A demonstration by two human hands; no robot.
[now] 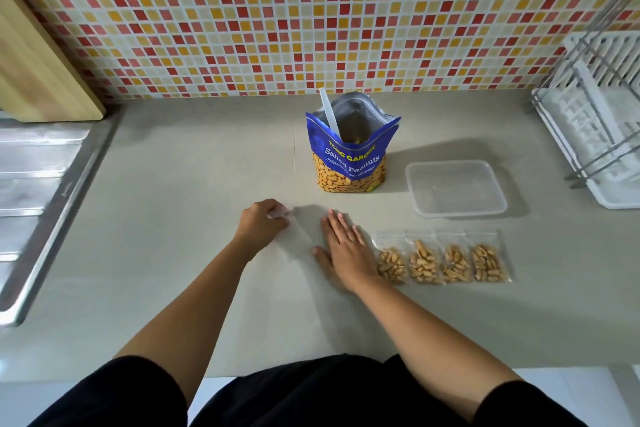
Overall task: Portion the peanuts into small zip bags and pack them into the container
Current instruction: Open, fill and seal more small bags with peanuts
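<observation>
Four filled zip bags (441, 258), grey countertop (194, 166), mosaic-tiled wall (311, 10)

1 head view — looking down, counter (173, 184) near.

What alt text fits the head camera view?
Two bare hands work an empty clear zip bag on a counter, beside four filled peanut bags. Behind stand an open peanut pouch with a spoon and an empty container.

Drying rack (595, 121) cropped; empty bag (294, 236) blurred
</observation>
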